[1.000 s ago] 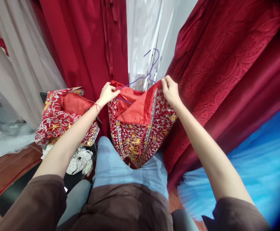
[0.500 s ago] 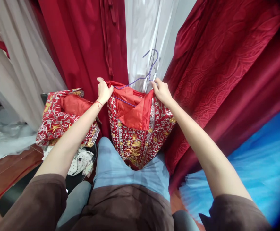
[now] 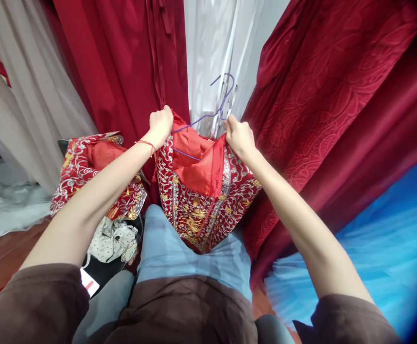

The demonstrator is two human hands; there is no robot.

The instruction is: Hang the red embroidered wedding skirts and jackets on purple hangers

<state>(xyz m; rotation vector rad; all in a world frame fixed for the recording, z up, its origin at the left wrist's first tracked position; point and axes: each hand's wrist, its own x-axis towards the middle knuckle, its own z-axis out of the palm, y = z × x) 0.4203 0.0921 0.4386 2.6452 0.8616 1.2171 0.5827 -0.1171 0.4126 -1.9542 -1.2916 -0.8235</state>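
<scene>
A red embroidered garment [image 3: 194, 210] with silver and gold patterns and a plain red lining hangs over my lap, its upper edge held up. My left hand [image 3: 161, 125] is closed on the left side of that edge. On the right side, my right hand [image 3: 240, 136] pinches the garment's edge, close by the hanger's neck. A purple wire hanger [image 3: 226, 98] sits partly inside the garment, its hook sticking up between my hands. The hanger's ends are hidden in the cloth.
Another red embroidered garment [image 3: 75, 177] lies on the left, above a white dotted cloth [image 3: 113, 241] and a phone-like white object [image 3: 89, 283]. Long red dresses [image 3: 122, 57] hang in front, with a dark red patterned one [image 3: 323, 95] and blue tulle [image 3: 383, 248] on the right.
My left hand has moved a little up and to the right, lifting the garment's left edge and closing round it. My right hand has stayed almost in place.
</scene>
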